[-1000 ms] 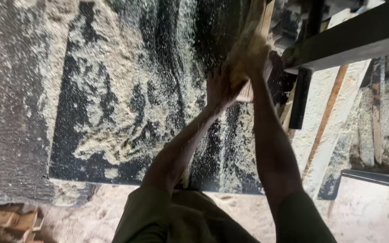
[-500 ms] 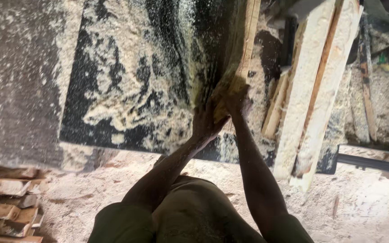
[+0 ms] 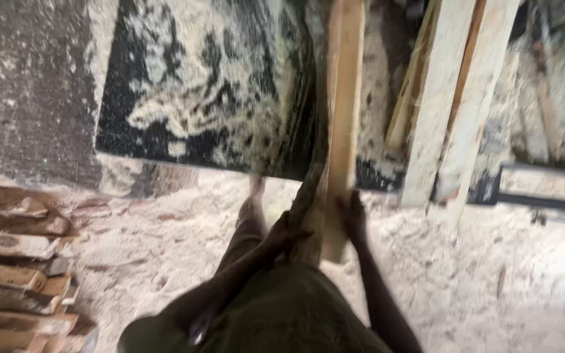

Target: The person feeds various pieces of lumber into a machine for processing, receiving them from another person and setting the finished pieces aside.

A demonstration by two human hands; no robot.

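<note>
both hands, left hand [image 3: 286, 234] and right hand [image 3: 353, 216], fingers closed on an upright plank [image 3: 342, 124] beside leaning boards [image 3: 443, 104], against a sawdust-coated dark tabletop [image 3: 210, 85], stacked offcuts [image 3: 14, 274] on sawdust floor [image 3: 492, 281].

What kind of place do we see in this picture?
Probably a sawmill or a rough woodworking shop. Sawdust covers the floor and the dark machine table, offcuts are stacked at the left, and both hands grip a long sawn plank.

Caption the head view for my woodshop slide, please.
Both hands, left and right, grip a pale plank at the sawdust-covered dark table.
</note>
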